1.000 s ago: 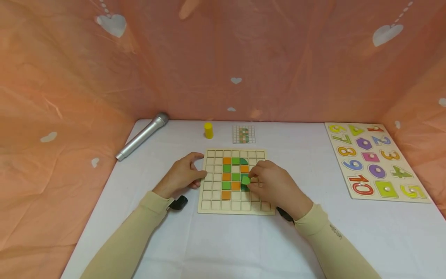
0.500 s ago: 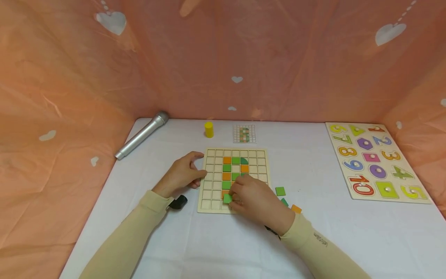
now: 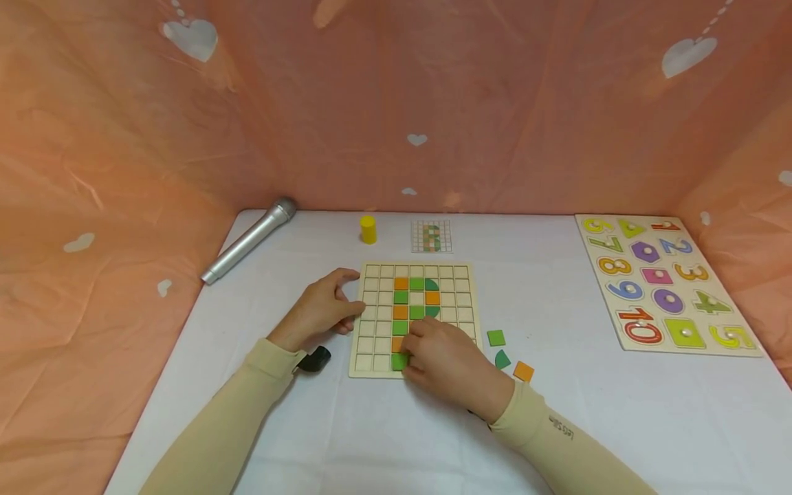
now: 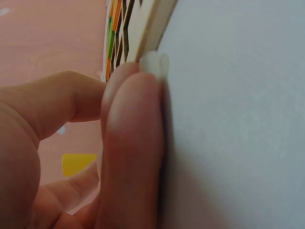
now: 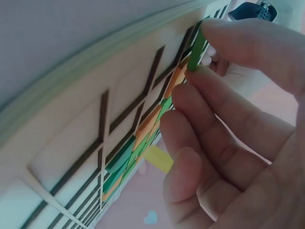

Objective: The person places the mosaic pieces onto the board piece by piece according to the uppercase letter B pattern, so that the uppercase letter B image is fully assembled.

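A wooden grid board (image 3: pixel 463 285) lies on the white table, with orange and green tiles set in its squares. At the bottom of the left tile column, my right hand (image 3: pixel 454 361) pinches a green square tile (image 3: pixel 399 362) between thumb and forefinger. The right wrist view shows this green tile (image 5: pixel 197 50) standing edge-on between the fingertips, down at the board. My left hand (image 3: pixel 320 302) rests beside the board's left side, thumb and forefinger spread along the edge. In the left wrist view, its fingertips are right at the wooden rim (image 4: pixel 155 26).
Loose on the table to the right are a green square (image 3: pixel 496 337), a green rounded piece (image 3: pixel 502 359) and an orange square (image 3: pixel 523 371). Behind the board stand a pattern card (image 3: pixel 432 236) and a yellow cylinder (image 3: pixel 368 229). A microphone (image 3: pixel 247 242) lies left, a number puzzle (image 3: pixel 668 285) right.
My right hand has moved from the right tile column to the bottom left of the column pattern, carrying the green tile down onto the board. The left hand has stayed in place.
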Demonstrator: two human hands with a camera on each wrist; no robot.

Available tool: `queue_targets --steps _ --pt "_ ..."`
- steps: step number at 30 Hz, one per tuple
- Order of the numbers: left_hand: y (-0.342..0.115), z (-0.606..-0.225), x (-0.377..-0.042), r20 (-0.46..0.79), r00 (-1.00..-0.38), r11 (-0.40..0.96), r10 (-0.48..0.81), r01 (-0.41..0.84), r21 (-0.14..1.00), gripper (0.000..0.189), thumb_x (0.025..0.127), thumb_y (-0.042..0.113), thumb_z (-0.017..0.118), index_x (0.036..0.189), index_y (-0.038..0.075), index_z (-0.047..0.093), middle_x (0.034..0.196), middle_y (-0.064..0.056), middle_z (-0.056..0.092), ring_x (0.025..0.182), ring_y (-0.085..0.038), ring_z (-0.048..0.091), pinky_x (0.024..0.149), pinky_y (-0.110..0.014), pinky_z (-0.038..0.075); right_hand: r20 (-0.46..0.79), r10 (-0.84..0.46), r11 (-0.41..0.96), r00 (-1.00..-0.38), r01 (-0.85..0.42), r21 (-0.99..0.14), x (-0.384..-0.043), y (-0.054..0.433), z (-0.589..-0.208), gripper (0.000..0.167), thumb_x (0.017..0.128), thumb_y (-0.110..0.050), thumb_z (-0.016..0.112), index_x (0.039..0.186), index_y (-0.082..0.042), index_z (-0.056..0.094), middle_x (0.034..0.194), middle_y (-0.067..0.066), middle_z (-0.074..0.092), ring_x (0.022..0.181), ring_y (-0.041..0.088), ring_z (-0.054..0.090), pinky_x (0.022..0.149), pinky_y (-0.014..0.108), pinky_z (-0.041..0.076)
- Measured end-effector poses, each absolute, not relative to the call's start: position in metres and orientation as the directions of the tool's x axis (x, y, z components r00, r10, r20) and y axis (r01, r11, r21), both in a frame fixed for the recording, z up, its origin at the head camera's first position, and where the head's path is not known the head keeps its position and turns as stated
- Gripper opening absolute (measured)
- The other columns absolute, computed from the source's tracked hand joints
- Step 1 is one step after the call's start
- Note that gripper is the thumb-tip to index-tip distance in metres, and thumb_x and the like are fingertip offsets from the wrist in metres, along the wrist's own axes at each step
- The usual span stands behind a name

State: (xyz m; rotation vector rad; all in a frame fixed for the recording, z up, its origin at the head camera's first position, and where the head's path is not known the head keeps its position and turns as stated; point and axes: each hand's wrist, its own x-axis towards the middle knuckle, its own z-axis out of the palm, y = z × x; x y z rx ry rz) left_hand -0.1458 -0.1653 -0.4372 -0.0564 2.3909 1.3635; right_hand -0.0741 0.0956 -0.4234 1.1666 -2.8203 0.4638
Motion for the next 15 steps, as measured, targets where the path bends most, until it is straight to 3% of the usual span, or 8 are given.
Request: queue_targets --steps 15 --pt "-0.1653 -0.4381 -0.1473 -0.354 -0.923 0.531 0.152 -0.226 0.816 0.069 0.095 0.016 0.081 0.156 0.018 0.049 0.085 -0.010 0.067 0.063 -0.017 0.069 0.062 -0.029 0.064 0.144 -0.689 0.677 -0.710 -0.702 -0.221 -0.0737 0.0940 -0.4252 0.009 0.087 -0.017 0.086 0.092 -0.017 0.079 0.085 -0.008 0.063 0.081 0.012 0.054 0.076 0.029 0.056"
